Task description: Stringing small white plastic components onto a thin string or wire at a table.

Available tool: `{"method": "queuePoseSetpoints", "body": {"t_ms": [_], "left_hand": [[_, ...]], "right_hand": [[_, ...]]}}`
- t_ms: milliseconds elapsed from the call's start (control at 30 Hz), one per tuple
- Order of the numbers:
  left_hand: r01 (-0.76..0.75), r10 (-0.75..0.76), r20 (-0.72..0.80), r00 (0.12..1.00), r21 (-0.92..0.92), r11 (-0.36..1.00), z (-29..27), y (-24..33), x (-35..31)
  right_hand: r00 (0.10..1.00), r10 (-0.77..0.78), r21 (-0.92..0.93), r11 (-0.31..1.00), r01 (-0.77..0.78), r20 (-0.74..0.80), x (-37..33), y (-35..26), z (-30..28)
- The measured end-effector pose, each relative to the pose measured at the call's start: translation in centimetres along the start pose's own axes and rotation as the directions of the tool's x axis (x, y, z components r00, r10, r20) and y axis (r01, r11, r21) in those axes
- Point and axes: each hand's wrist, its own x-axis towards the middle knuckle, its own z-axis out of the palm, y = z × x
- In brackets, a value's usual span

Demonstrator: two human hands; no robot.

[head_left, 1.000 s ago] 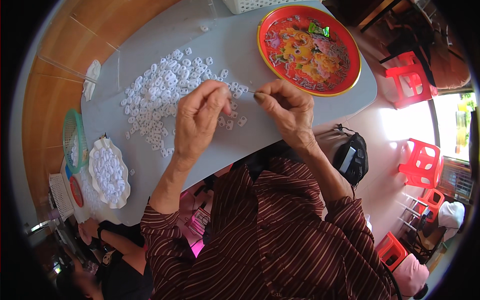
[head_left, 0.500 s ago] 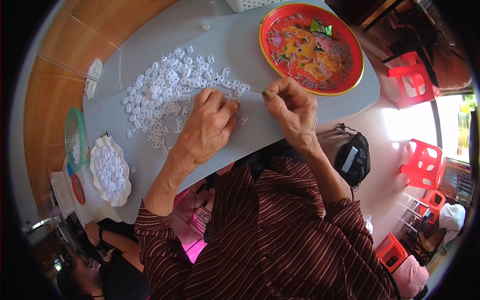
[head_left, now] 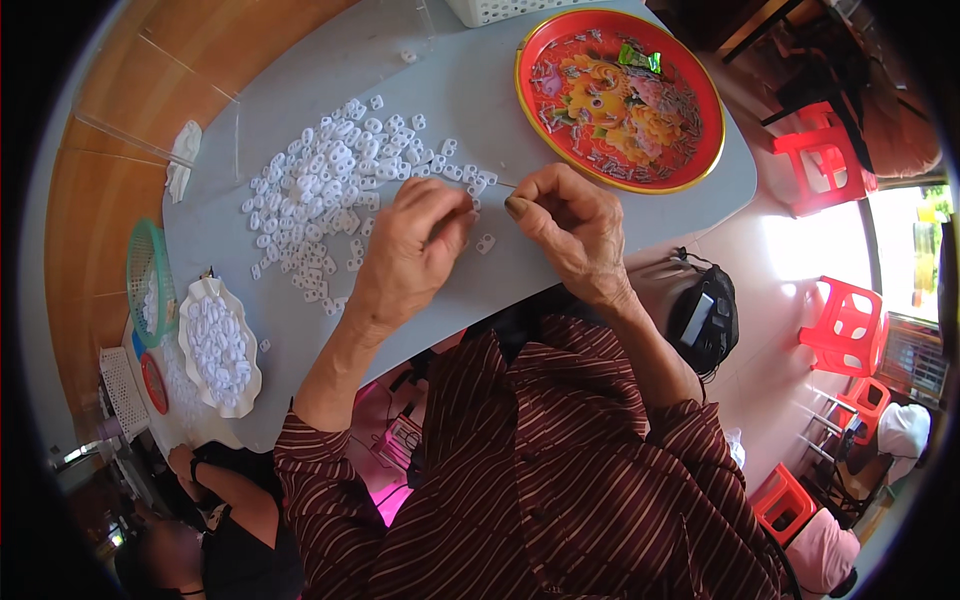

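Note:
A heap of small white plastic pieces with two holes each [head_left: 325, 170] is spread over the grey table, trailing off toward my hands. My left hand [head_left: 412, 250] hovers at the near side of that trail, its fingers curled together and slightly blurred; whatever lies between them is hidden. Between thumb and forefinger, my right hand [head_left: 575, 235] pinches a thin metal rod [head_left: 507, 184], whose visible end points left toward the pieces. One loose white piece [head_left: 485, 243] lies below, between the two hands.
Beyond my right hand stands a red round tray [head_left: 521, 105] with small metal bits and a green wrapper. A scalloped white dish [head_left: 252, 398] of white pieces sits at the left, near a green basket [head_left: 133, 262]. Another person's arm [head_left: 235, 500] shows at lower left.
My left hand has lifted slightly and its fingers have drawn back from the pieces. My right hand has shifted a little left and down, still pinching the thin rod.

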Motion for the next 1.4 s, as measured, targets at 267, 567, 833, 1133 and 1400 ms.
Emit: {"method": "queuePoseSetpoints", "body": {"t_ms": [267, 567, 833, 1133, 1400], "left_hand": [[0.388, -0.407, 0.127, 0.905, -0.640, 0.663, 0.8, 1.0, -0.1], [0.386, -0.406, 0.135, 0.904, -0.669, 0.635, 1.2, 2.0, 0.8], [0.314, -0.282, 0.138, 0.950, -0.446, 0.838, 1.4, 2.5, 0.9], [0.242, -0.237, 0.059, 0.970, -0.372, 0.896, 1.6, 2.5, 0.9], [0.202, -0.217, 0.007, 0.976, -0.400, 0.894, 2.2, 2.1, 0.6]], "right_hand": [[0.997, -0.062, 0.015, 0.998, 0.061, 0.040, 0.0, 0.5, -0.1], [0.998, -0.061, 0.064, 0.996, 0.059, 0.032, 0.0, 0.2, -0.4], [0.994, -0.099, 0.122, 0.988, 0.095, 0.033, 0.1, 0.0, -0.2], [0.997, -0.080, 0.086, 0.993, 0.078, 0.020, 0.1, 0.6, -0.3], [0.999, -0.044, 0.107, 0.993, 0.042, 0.016, 0.0, 0.5, -0.3]]}}
